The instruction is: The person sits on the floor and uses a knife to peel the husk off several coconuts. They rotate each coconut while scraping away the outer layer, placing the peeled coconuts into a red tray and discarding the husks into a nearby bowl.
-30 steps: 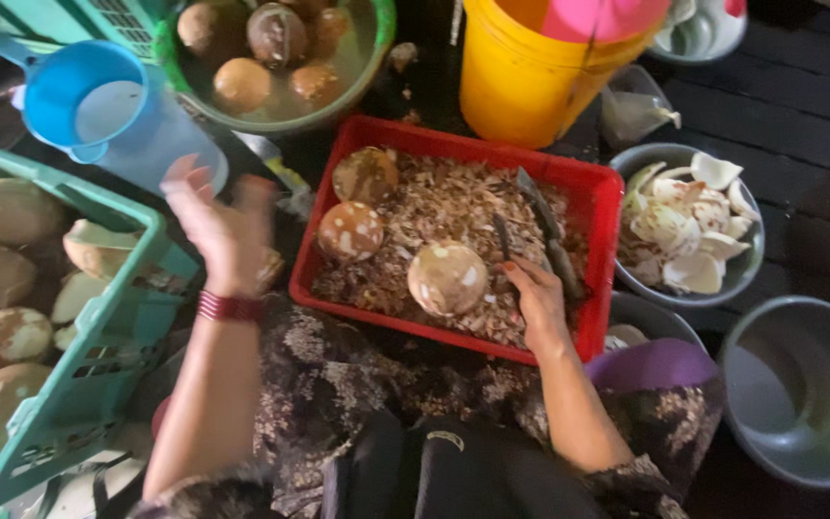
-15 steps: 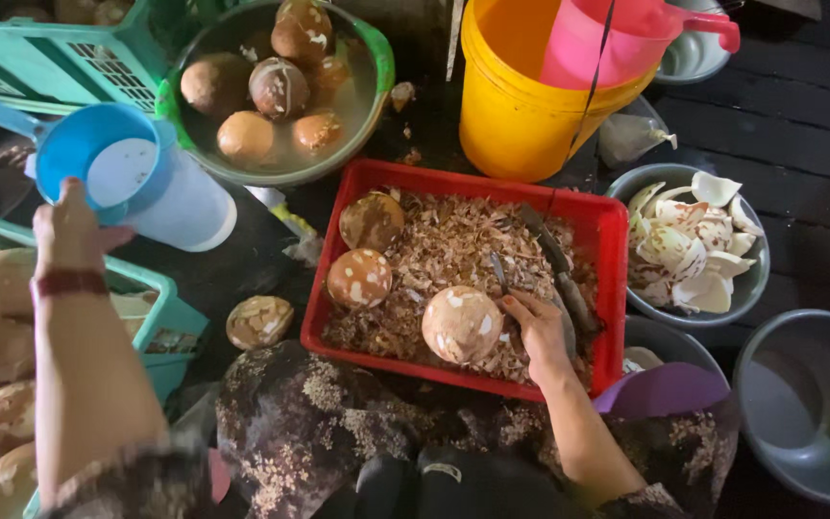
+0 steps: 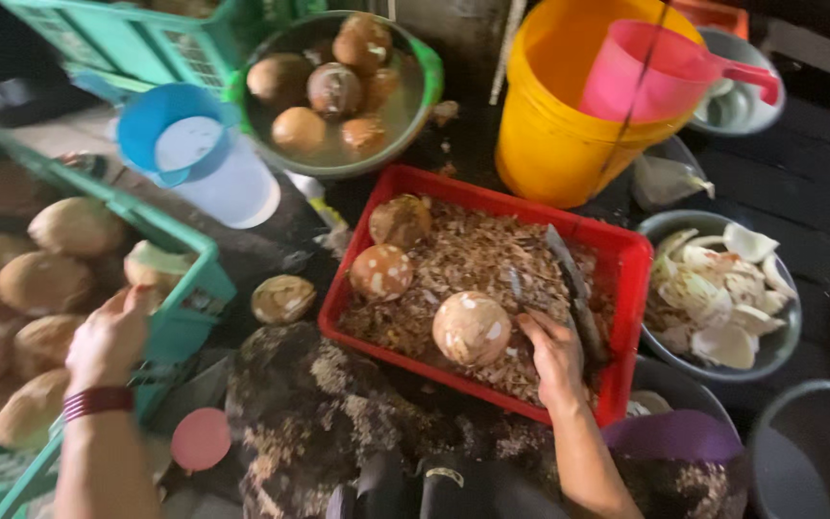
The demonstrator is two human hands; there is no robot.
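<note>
Left hand (image 3: 108, 338) loosely curled, empty, over green crate (image 3: 184, 317), right hand (image 3: 554, 358) gripping knife (image 3: 573, 288) in red tray (image 3: 492, 207)

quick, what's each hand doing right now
Left hand: loosely curled over the green crate, holding nothing visible.
Right hand: closed on the knife.

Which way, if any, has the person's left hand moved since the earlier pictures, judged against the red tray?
Yes. The left hand has swung away from the red tray, leftward and toward the person, and is now over the green crate of husked coconuts.
</note>
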